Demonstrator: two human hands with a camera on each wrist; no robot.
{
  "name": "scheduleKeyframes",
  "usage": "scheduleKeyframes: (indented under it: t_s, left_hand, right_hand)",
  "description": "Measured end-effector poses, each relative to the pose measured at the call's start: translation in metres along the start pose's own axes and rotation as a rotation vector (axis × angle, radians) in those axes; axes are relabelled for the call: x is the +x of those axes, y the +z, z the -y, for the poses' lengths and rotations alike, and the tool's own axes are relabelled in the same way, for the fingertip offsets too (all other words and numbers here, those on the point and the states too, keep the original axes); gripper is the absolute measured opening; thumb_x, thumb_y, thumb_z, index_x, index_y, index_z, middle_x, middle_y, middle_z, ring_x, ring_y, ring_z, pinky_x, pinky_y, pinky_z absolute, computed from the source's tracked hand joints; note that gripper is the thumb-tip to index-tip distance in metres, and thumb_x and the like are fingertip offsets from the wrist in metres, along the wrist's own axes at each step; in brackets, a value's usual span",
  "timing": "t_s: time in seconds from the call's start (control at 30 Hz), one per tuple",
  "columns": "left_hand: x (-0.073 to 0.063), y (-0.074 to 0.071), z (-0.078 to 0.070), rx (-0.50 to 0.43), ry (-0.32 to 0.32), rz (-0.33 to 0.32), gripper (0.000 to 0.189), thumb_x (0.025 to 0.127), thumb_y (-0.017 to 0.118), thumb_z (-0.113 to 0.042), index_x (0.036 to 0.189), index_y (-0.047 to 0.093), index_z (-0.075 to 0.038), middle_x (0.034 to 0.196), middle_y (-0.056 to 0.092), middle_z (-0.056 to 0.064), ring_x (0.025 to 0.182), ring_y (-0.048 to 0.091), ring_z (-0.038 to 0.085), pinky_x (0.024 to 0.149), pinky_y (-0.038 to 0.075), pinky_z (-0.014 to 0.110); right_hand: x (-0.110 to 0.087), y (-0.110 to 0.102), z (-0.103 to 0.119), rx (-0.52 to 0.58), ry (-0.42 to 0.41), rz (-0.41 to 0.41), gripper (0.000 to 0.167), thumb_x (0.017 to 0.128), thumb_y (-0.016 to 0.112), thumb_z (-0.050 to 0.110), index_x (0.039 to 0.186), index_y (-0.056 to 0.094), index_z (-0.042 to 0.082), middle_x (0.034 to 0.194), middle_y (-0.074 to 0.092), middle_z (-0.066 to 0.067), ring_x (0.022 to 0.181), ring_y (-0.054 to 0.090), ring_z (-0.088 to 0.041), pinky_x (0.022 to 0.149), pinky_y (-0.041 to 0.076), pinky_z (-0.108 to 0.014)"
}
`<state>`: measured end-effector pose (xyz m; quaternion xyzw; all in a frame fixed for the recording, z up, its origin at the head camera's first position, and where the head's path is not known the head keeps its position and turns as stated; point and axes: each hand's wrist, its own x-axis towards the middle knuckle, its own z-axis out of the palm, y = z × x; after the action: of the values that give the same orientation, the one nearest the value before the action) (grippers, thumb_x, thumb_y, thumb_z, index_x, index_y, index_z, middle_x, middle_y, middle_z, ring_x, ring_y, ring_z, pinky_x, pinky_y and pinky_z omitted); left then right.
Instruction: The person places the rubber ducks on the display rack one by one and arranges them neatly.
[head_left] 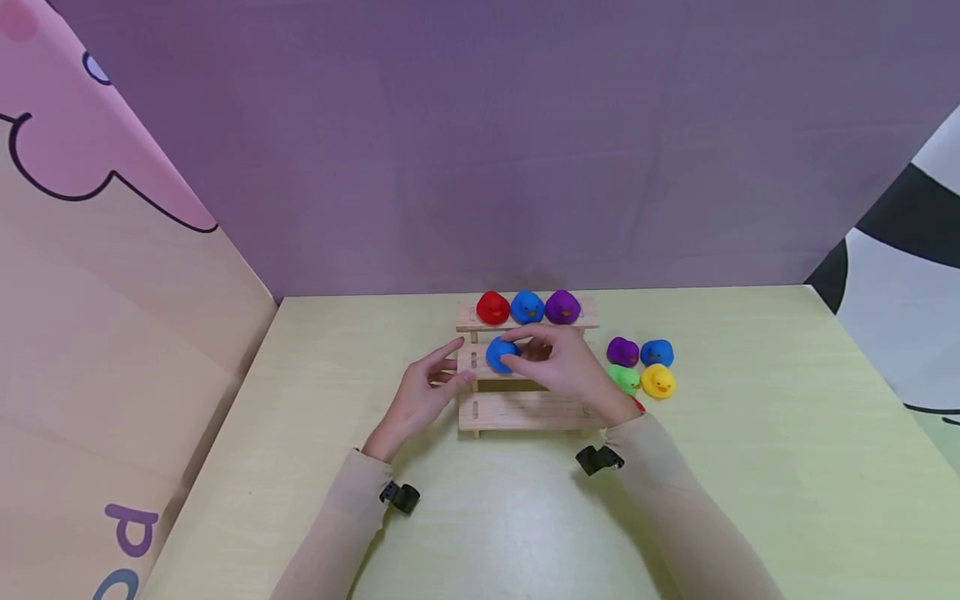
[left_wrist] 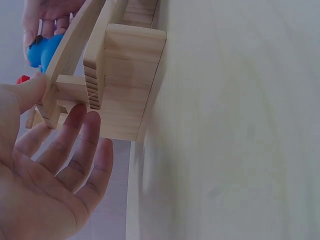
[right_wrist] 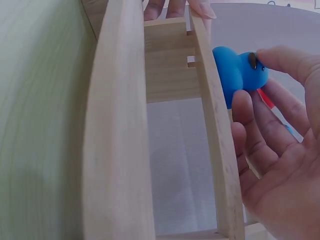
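Observation:
My right hand (head_left: 558,360) pinches a blue rubber duck (head_left: 501,355) between thumb and fingers, at the left part of the middle step of a wooden three-step rack (head_left: 517,411). In the right wrist view the duck (right_wrist: 232,72) sits right at the shelf board, fingertips at its head and side. My left hand (head_left: 423,392) holds the left end of the same step; in the left wrist view its thumb (left_wrist: 35,90) lies at the board's edge and the other fingers reach underneath. Red (head_left: 492,308), blue (head_left: 527,307) and purple (head_left: 562,307) ducks line the top step.
Right of the rack stand a purple duck (head_left: 622,352), a blue duck (head_left: 657,352), a green duck (head_left: 625,379) and a yellow duck (head_left: 658,382). A red bit (head_left: 639,405) shows beside my right wrist. A purple backdrop (head_left: 465,167) rises behind the table (head_left: 495,517).

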<state>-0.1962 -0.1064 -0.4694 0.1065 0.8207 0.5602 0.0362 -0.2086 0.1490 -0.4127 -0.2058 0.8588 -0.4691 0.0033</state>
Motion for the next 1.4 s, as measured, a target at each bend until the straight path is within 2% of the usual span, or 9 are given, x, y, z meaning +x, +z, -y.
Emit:
scheduleKeyframes:
  t_s: [0.23,0.47,0.77,0.9,1.4]
  left_hand:
    - [0.000,-0.001,0.000,-0.001,-0.002,-0.003,0.063,0.102,0.074,-0.030,0.160,0.051,-0.023,0.133,0.071,0.014,0.112,0.070,0.028,0.093,0.063,0.037]
    - [0.001,-0.001,0.001,-0.013,0.008,0.003,0.061,0.102,0.075,-0.032,0.159,0.053,-0.028,0.134,0.072,0.014,0.113,0.072,0.027,0.095,0.063,0.039]
    - [0.001,0.000,0.001,-0.010,0.018,0.002,0.064,0.103,0.073,-0.030,0.161,0.050,-0.020,0.132,0.072,0.016,0.112,0.072,0.028,0.095,0.063,0.040]
    - [0.000,-0.001,0.000,-0.014,0.021,-0.003,0.062,0.103,0.074,-0.029,0.160,0.051,-0.022,0.131,0.073,0.016,0.111,0.072,0.028,0.093,0.063,0.039]
    - [-0.002,-0.003,0.000,0.004,0.021,-0.011,0.062,0.102,0.074,-0.029,0.160,0.052,-0.024,0.130,0.073,0.015,0.110,0.071,0.028,0.093,0.063,0.039]
  right_hand:
    - [0.002,0.005,-0.002,0.009,-0.027,-0.014,0.032,0.094,0.083,0.022,0.126,0.079,0.015,0.092,0.077,-0.002,0.083,0.067,-0.021,0.069,0.056,-0.025]
    - [0.002,0.008,-0.003,-0.014,-0.034,-0.028,0.033,0.095,0.082,0.023,0.127,0.078,0.017,0.091,0.075,-0.001,0.082,0.064,-0.022,0.068,0.055,-0.025]
    - [0.000,0.011,-0.006,-0.034,-0.056,-0.065,0.033,0.094,0.084,0.027,0.126,0.079,0.018,0.095,0.077,0.000,0.085,0.065,-0.020,0.072,0.056,-0.025]
    - [0.001,0.012,-0.007,-0.030,-0.062,-0.069,0.033,0.094,0.084,0.027,0.126,0.079,0.019,0.096,0.077,0.000,0.085,0.066,-0.019,0.072,0.056,-0.025]
    - [0.001,0.013,-0.005,-0.008,-0.008,-0.055,0.034,0.095,0.083,0.030,0.128,0.078,0.022,0.097,0.075,0.000,0.089,0.063,-0.021,0.074,0.054,-0.026]
